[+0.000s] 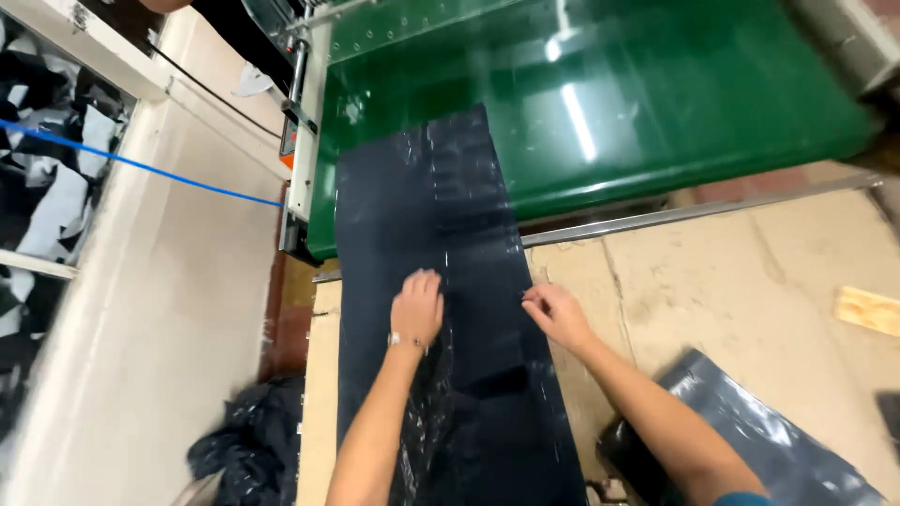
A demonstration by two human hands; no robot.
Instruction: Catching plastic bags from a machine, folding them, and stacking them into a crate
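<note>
A long dark navy sheet in clear plastic film [427, 215] lies stretched from the cardboard-covered table [712, 281] up onto a shiny green conveyor belt [656, 94]. My left hand [416, 307] rests flat on the sheet's middle, fingers together, a thin bracelet at the wrist. At the sheet's right edge my right hand [555, 314] pinches the border with its fingertips. Both forearms reach in from the bottom of the view.
Another plastic-wrapped dark piece [750, 440] lies at the lower right. A wooden block [867, 309] sits at the right edge. A crumpled black bag [248, 445] is on the floor at left, and a blue cord [141, 164] runs to the machine's side panel [292, 141].
</note>
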